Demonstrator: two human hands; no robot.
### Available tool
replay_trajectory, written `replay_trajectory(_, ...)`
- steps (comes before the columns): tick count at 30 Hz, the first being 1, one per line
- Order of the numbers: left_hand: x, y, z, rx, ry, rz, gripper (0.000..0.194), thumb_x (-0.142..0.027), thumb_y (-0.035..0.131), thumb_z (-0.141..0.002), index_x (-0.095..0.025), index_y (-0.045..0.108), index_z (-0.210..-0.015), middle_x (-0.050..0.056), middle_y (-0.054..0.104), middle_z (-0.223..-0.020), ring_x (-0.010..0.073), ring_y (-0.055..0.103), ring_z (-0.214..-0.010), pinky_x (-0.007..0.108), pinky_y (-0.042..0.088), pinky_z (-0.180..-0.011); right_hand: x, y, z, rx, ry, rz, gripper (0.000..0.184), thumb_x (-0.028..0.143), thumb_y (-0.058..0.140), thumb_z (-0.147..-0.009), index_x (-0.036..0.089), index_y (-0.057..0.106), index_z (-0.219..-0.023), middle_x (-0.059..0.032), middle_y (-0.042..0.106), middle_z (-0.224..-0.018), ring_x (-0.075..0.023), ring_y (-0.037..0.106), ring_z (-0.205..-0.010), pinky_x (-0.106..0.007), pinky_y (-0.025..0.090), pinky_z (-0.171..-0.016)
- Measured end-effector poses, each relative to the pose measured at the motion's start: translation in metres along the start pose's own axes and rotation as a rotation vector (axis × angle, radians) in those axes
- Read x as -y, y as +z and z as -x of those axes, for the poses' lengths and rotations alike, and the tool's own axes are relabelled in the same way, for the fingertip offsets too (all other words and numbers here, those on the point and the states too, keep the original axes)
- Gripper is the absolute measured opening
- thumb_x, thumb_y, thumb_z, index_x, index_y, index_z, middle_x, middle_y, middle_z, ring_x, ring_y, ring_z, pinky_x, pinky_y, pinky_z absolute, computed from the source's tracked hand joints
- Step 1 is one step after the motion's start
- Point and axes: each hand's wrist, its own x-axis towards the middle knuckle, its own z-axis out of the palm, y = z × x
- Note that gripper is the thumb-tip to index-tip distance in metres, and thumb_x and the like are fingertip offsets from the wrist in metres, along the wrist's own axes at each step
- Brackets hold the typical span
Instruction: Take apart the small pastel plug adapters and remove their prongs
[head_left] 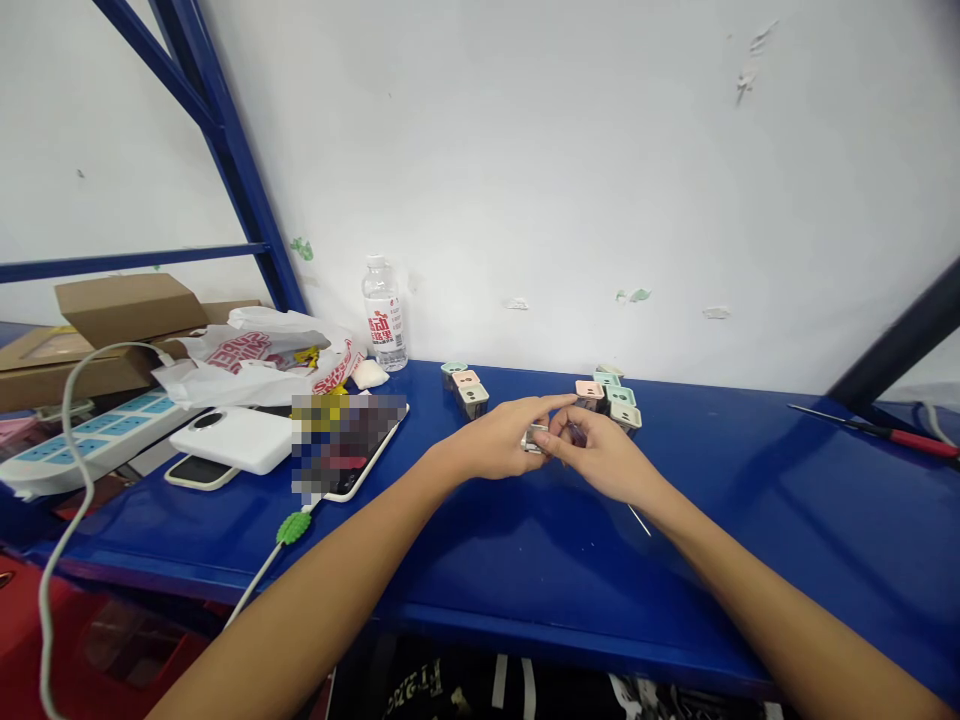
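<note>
Nearest to you are your two bare forearms, which meet above the glossy blue metal shelf top. Your right hand is closed, and its fingertips pinch one small silver-grey square block. Your left hand is half closed, with the index finger stretched out above this block; you cannot tell from here if it grips the block too. So the block is between your two hands, over the shelf. One thin metal pin lies just beside your right wrist.

Just behind your hands stand two groups of small square blocks with pastel tops. Three stand in a short row on the left, and about five stand in a tight cluster on the right, but they overlap, so this count is not sure.

To your left lie one green leaf-shaped cable clip, one tablet with a pixelated screen, one phone in a cream case, one white power bank and one white-and-blue power strip. Farther back are one clear plastic water bottle with a red label, one white plastic bag with red print and two cardboard boxes. To your right lies one red-handled screwdriver. Behind everything rise a white, chipped wall and a blue steel shelf frame.
</note>
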Motion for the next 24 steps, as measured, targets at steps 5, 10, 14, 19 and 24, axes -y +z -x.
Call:
replay_trajectory(5, 0.001, -0.013, 0.0, -0.045, -0.112, -0.095, 0.064, -0.023, 0.065, -0.076, -0.02, 0.043, -0.137, 0.009, 0.059, -0.125, 0.0224, 0.056, -0.113, 0.035, 0.043, -0.095, 0.007, -0.014, -0.001, -0.126, 0.056, -0.123, 0.022, 0.037, 0.048, -0.086, 0.019, 0.054, -0.097, 0.0008, 0.06, -0.067, -0.0131, 0.047, -0.052, -0.026, 0.036, -0.049)
replay_trajectory(10, 0.007, -0.025, 0.002, 0.004, -0.185, -0.193, 0.031, -0.028, 0.066, -0.076, -0.018, 0.065, -0.105, 0.004, 0.068, -0.106, 0.0197, 0.061, -0.097, 0.03, 0.044, -0.087, 0.009, -0.026, -0.001, -0.116, -0.03, -0.193, 0.033, 0.05, 0.049, -0.089, 0.019, 0.053, -0.1, -0.0059, 0.068, -0.083, -0.015, 0.059, -0.066, -0.029, 0.046, -0.057)
replay_trajectory(14, 0.008, -0.028, 0.003, 0.073, -0.225, -0.173, 0.023, -0.031, 0.066, -0.075, -0.019, 0.068, -0.094, 0.002, 0.07, -0.096, 0.0173, 0.062, -0.088, 0.026, 0.043, -0.078, 0.012, -0.019, 0.002, -0.046, -0.122, -0.284, 0.032, 0.052, 0.051, -0.089, 0.021, 0.046, -0.091, -0.008, 0.069, -0.091, -0.016, 0.064, -0.072, -0.031, 0.051, -0.061)
replay_trajectory(19, 0.009, -0.027, 0.003, 0.175, -0.239, -0.2, 0.027, -0.031, 0.069, -0.073, -0.019, 0.068, -0.097, 0.002, 0.068, -0.093, 0.0172, 0.06, -0.083, 0.024, 0.041, -0.071, 0.009, -0.007, 0.003, -0.014, -0.194, -0.299, 0.025, 0.045, 0.048, -0.093, 0.021, 0.046, -0.091, -0.0093, 0.068, -0.102, -0.0163, 0.065, -0.082, -0.036, 0.054, -0.075)
replay_trajectory(24, 0.011, -0.025, 0.004, 0.226, -0.189, -0.211, 0.019, -0.02, 0.067, -0.073, -0.02, 0.069, -0.092, 0.001, 0.064, -0.094, 0.0165, 0.059, -0.088, 0.024, 0.041, -0.077, 0.007, -0.005, 0.003, -0.015, -0.199, -0.266, 0.022, 0.044, 0.048, -0.094, 0.022, 0.047, -0.09, -0.0094, 0.068, -0.104, -0.0179, 0.066, -0.086, -0.037, 0.053, -0.078)
